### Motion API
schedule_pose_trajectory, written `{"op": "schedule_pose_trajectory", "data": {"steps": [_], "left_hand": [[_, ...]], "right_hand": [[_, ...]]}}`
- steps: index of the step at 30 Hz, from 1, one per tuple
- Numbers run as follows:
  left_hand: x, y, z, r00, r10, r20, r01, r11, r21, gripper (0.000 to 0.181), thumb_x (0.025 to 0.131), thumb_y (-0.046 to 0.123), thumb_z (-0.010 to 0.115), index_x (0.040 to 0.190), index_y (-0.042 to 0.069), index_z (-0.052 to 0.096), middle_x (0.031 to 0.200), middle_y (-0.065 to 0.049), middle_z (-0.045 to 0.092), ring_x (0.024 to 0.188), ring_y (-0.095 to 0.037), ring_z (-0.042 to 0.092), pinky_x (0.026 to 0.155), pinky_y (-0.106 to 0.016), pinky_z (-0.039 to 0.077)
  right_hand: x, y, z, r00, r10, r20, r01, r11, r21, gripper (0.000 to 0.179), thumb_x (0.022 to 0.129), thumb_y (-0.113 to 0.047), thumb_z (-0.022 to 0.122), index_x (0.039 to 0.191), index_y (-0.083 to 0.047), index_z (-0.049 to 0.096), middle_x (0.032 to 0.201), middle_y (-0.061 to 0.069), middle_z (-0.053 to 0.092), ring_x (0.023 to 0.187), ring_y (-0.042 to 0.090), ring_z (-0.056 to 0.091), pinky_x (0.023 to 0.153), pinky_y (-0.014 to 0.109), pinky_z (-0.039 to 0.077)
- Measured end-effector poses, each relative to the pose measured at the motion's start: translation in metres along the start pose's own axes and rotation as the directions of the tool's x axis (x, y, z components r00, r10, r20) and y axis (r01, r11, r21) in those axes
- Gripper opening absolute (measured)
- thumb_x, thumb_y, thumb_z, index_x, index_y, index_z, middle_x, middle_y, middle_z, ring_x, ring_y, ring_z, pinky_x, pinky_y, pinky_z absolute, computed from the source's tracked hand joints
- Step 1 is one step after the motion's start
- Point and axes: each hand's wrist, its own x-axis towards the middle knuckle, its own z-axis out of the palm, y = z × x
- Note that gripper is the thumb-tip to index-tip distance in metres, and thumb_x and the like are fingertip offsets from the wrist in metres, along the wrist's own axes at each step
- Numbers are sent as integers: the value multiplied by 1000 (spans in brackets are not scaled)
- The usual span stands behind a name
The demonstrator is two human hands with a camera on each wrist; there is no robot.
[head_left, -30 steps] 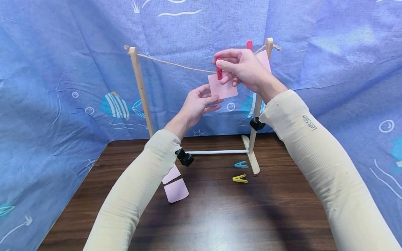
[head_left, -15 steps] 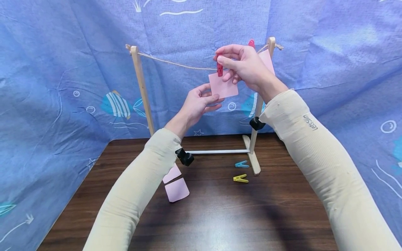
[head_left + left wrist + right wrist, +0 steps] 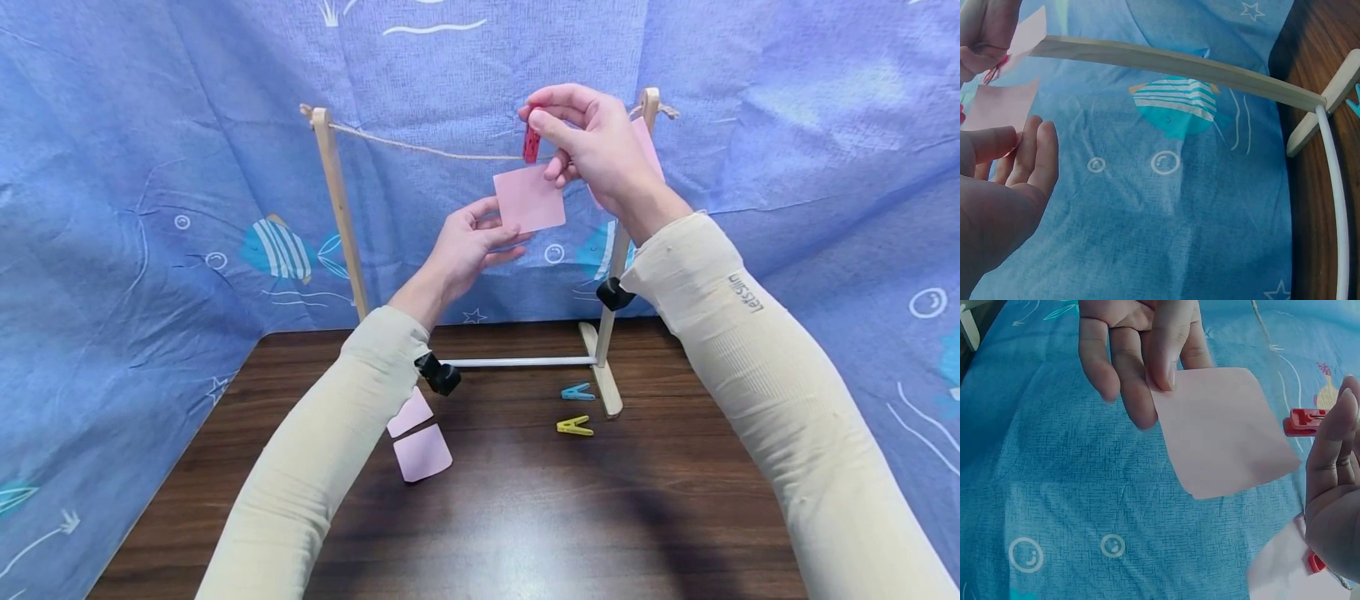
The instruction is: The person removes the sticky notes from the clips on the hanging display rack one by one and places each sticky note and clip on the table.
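Observation:
My left hand (image 3: 474,243) pinches a pink paper square (image 3: 529,200) by its lower left edge, thumb in front and fingers behind. Just above the paper's top edge, my right hand (image 3: 603,137) pinches a red clothespin (image 3: 531,145) upright at the sagging rope (image 3: 427,150). In the right wrist view a gap shows between the clothespin's jaw end and the paper (image 3: 1222,431). Behind my right wrist hangs another pink square (image 3: 647,148), partly hidden; a second red clothespin (image 3: 1315,562) shows on it in the right wrist view.
The rope runs between two wooden posts (image 3: 339,208), joined low by a white rod (image 3: 521,362). On the dark table lie a blue clothespin (image 3: 577,392), a yellow clothespin (image 3: 574,427) and pink squares (image 3: 423,454) beside my left sleeve. A blue fish-print cloth (image 3: 450,83) hangs behind.
My right hand has risen with the red clothespin, which overlapped the paper's top edge before and is now above it. The left hand has stayed nearly still, still holding the paper.

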Motion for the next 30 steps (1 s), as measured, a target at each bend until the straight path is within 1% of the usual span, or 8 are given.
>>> {"op": "schedule_pose_trajectory", "data": {"steps": [5, 11, 12, 15, 18, 22, 26, 30], "left_hand": [[-2, 3, -2, 1000, 7, -6, -8, 1000, -19, 40, 97, -10, 59, 136, 0, 58, 113, -21, 67, 121, -46, 59, 96, -48, 54], [-6, 8, -8, 1000, 23, -6, -23, 999, -49, 39, 96, -10, 61, 134, 1, 59, 113, -21, 68, 103, -35, 70, 85, -40, 60], [-8, 9, -9, 1000, 26, -3, -27, 999, -45, 39, 96, -10, 61, 134, 1, 59, 114, -21, 68, 100, -33, 71, 84, -39, 61], [-12, 12, -13, 999, 41, 5, -41, 998, -45, 40, 97, -9, 61, 135, 1, 58, 116, -22, 67, 102, -34, 71, 84, -39, 60], [-18, 13, -19, 999, 48, 3, -48, 998, -38, 39, 97, -8, 61, 135, 1, 58, 118, -22, 67, 101, -33, 71, 87, -42, 59], [-27, 11, -25, 999, 46, 12, -46, 998, -32, 39, 97, -7, 61, 136, 1, 57, 119, -21, 67, 102, -32, 71, 87, -42, 59], [-36, 9, -29, 998, 47, 30, -45, 998, -54, 40, 98, -8, 60, 136, -1, 56, 116, -20, 67, 100, -32, 72, 86, -41, 60], [-46, 7, -34, 998, 45, 48, -42, 998, -56, 40, 98, -7, 59, 137, -1, 55, 117, -19, 67, 97, -29, 73, 85, -41, 60]], "right_hand": [[-2, -4, -2, 999, -19, -31, 18, 999, -27, 32, 94, -16, 72, 125, -7, 66, 127, 12, 65, 49, 20, 58, 49, 26, 55], [-5, -6, -5, 999, -46, -29, 47, 998, 50, 35, 94, -12, 72, 127, -4, 64, 127, 14, 65, 49, 21, 59, 48, 28, 56], [-5, -7, -6, 998, -52, -23, 53, 997, 63, 35, 94, -11, 72, 127, -3, 64, 128, 14, 64, 49, 22, 60, 49, 28, 56], [-10, -7, -7, 997, -75, 2, 75, 994, 74, 37, 95, -11, 71, 130, -4, 62, 131, 15, 63, 52, 25, 63, 51, 30, 57], [-16, -5, -7, 995, -89, 40, 87, 995, 38, 38, 96, -13, 71, 132, -4, 62, 135, 14, 60, 55, 26, 65, 53, 29, 58], [-27, 1, -7, 991, -106, 85, 107, 994, -6, 36, 96, -13, 71, 131, -5, 64, 128, 17, 57, 56, 24, 65, 50, 26, 57], [-36, 5, -8, 984, -127, 122, 124, 992, 37, 33, 95, -6, 70, 128, -3, 64, 117, 19, 58, 54, 22, 64, 46, 25, 54], [-47, 10, -13, 980, -120, 161, 108, 991, 79, 33, 98, -2, 65, 131, 0, 62, 118, 17, 62, 55, 22, 65, 46, 25, 54]]}}
